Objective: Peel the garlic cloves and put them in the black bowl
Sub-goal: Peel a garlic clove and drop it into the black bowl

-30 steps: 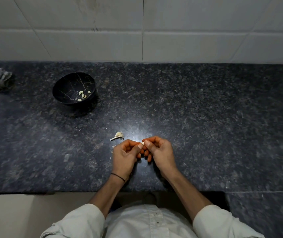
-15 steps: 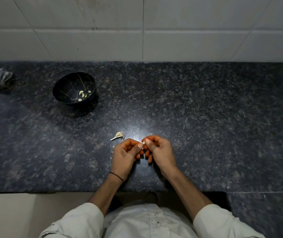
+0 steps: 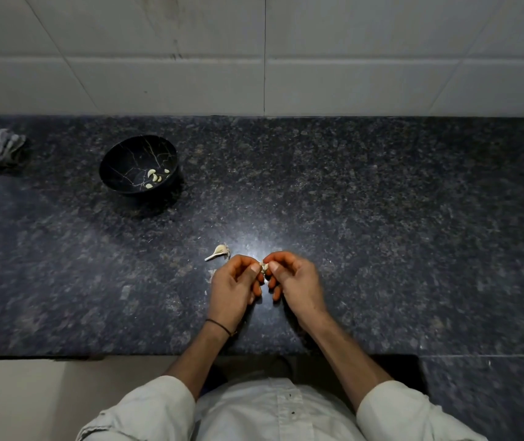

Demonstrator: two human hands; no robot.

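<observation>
Left hand (image 3: 234, 286) and right hand (image 3: 295, 281) both pinch one garlic clove (image 3: 264, 266).

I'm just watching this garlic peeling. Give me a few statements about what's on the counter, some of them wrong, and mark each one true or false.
1. The left hand and right hand both pinch one garlic clove. True.
2. The black bowl is empty. False: several peeled cloves lie in it.
3. The bowl stands to the right of the hands. False: it stands to their left, nearer the wall.
4. A garlic piece lies on the counter just beyond the left hand. True.
5. A thin black band circles the right wrist. False: it is on the left wrist.
</observation>
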